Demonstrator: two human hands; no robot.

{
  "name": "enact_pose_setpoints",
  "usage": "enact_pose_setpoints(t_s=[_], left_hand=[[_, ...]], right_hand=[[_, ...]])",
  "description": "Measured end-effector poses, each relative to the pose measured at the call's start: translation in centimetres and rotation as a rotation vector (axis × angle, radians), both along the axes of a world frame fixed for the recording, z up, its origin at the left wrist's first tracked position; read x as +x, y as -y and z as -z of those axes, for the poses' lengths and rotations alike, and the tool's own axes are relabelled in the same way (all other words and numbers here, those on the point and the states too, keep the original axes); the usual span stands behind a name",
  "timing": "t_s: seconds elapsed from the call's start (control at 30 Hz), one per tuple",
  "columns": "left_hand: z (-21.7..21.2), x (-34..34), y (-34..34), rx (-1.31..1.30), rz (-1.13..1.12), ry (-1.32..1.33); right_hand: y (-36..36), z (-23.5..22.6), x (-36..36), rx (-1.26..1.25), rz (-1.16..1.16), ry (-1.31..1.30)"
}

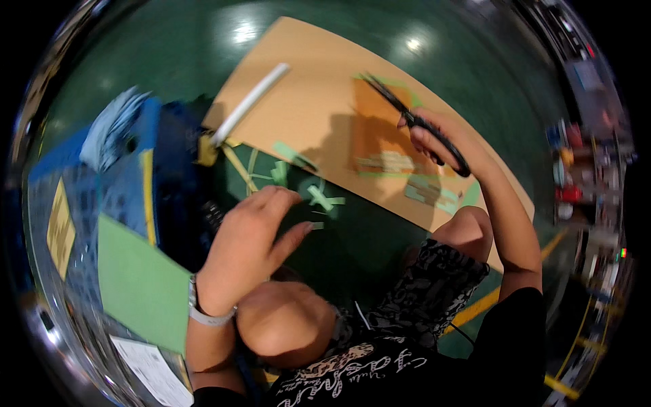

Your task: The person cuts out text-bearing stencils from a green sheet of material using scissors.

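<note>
My right hand [434,136] is closed around the handles of black scissors [390,95], with the slightly spread blades pointing to the far left. Beneath them an orange sheet [376,112] lies on a large brown cardboard panel [312,61], with pale green pieces along its edges. My left hand [254,234] hovers over the green floor, thumb and fingers apart. Close to its fingertips several scraps of light green tape [324,198] lie on the floor. A small pale green bit [317,225] shows at the thumb tip; whether it sticks there I cannot tell.
A white tube [251,102] lies across the panel's left end. Left of me stands a blue crate [146,183] with a light blue cloth [112,129] on top and a green sheet [139,281] on its side. Shelves with goods [573,169] stand at the far right.
</note>
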State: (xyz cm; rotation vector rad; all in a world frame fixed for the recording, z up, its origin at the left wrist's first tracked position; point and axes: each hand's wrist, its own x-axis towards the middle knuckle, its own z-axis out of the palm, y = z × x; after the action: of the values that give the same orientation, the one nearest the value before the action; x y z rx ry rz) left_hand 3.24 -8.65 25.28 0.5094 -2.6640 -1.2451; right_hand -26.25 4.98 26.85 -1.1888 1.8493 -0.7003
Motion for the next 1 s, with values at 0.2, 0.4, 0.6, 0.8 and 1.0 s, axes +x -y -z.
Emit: enact_pose_setpoints(t_s=[0.2, 0.4, 0.6, 0.8, 1.0], left_hand=[[9.9, -14.6, -1.6, 0.138, 0.417, 0.206], [23.7, -24.8, -11.1, 0.099, 0.740, 0.696], [34.4, -28.9, -22.5, 0.914, 0.099, 0.783], [38.0, -30.9, -31.2, 1.491, -0.744, 0.420], [38.7, -33.5, -34.4, 1.619, -1.011, 0.149]], right_hand=[[-10.9, 9.0, -9.4, 0.008, 0.397, 0.190], [-22.6, 19.8, -12.3, 0.039, 0.660, 0.427], [-29.8, 28.5, -13.9, -0.042, 0.824, 0.633], [-33.7, 31.6, -16.2, -0.126, 0.936, 0.777], [-36.1, 34.8, -14.9, -0.198, 1.022, 0.954]])
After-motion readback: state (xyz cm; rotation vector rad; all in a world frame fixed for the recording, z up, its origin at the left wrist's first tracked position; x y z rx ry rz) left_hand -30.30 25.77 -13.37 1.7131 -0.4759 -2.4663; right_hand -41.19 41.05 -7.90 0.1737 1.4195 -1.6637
